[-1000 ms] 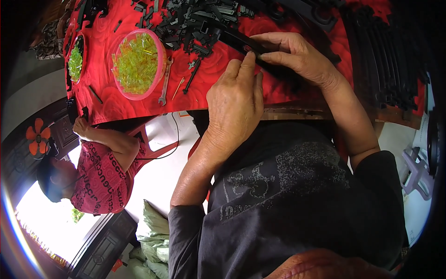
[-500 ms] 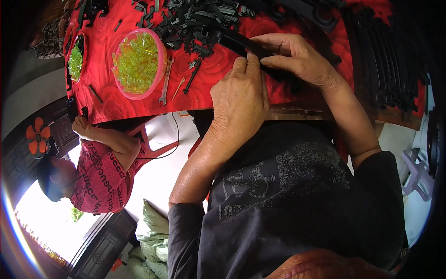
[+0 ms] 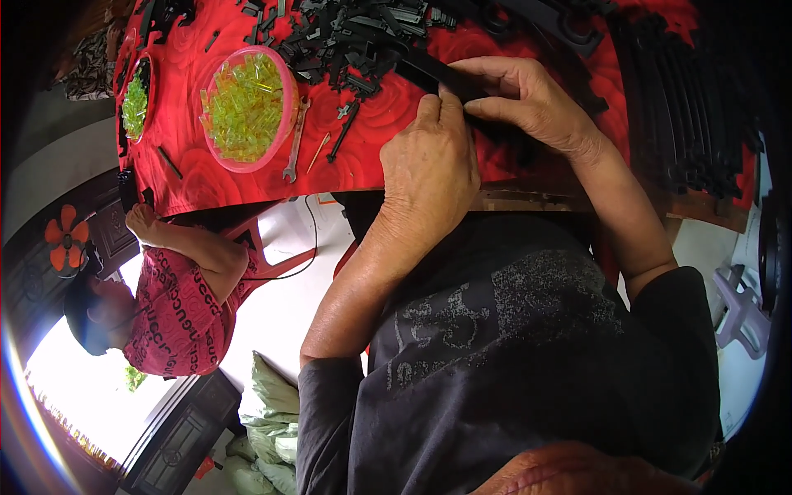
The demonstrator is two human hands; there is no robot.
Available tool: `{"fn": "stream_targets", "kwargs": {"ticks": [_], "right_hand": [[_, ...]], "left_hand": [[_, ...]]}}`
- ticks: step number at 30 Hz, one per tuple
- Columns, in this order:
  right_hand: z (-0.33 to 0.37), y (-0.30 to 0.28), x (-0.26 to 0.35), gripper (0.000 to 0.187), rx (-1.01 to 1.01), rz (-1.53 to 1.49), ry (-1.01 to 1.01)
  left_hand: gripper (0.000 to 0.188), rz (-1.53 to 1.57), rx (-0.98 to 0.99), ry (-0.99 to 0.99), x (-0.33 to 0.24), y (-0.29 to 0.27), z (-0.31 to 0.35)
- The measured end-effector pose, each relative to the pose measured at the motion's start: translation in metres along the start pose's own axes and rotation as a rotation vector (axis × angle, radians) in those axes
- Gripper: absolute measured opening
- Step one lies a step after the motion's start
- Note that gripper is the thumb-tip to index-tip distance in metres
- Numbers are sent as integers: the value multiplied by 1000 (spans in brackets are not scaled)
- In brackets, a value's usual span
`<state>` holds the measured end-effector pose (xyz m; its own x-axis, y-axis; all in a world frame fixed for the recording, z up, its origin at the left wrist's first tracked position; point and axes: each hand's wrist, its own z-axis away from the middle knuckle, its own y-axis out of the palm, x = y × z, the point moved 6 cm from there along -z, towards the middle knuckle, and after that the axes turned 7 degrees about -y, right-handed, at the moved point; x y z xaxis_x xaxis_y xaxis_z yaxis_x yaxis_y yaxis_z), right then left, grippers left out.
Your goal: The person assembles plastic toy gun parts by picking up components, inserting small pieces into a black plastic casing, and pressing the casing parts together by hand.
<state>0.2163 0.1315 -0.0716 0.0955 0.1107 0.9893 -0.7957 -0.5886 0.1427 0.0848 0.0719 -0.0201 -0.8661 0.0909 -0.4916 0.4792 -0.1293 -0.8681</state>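
Bowl (image 3: 290, 107), pink, heaped with yellow-green clear pieces (image 3: 243, 111), on red-covered bench (image 3: 351, 175). Wrench (image 3: 297, 140), just beside it. Small black parts (image 3: 346, 41), many, loose in a pile. Left hand (image 3: 433, 157): fingertips at black bar (image 3: 421, 70); I cannot tell whether they grip. Right hand (image 3: 532, 103): thumb and fingers hold the bar over the bench; I judge it unfinished. Long black pieces (image 3: 672, 107), set in a row; I cannot tell whether complete.

Dk grey T-shirt (image 3: 561, 404), short slvs (image 3: 330, 412), speckled lt-grey print (image 3: 549, 293) across front.
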Motion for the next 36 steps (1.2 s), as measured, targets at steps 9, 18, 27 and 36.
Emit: {"fn": "stream_targets", "kwargs": {"ticks": [9,18,27,36], "right_hand": [[0,0,-3,50,-4,18,-34],[-4,0,-4,54,-3,-46,-36],[-5,3,-2,51,-13,-111,-49],[-3,11,-6,54,32,-147,-62]], "left_hand": [[56,33,-38,35,2,3,2],[46,46,-60,6,10,4,-2],[38,528,-322,-141,39,-6,1],[54,913,-224,-292,51,5,-11]]}}
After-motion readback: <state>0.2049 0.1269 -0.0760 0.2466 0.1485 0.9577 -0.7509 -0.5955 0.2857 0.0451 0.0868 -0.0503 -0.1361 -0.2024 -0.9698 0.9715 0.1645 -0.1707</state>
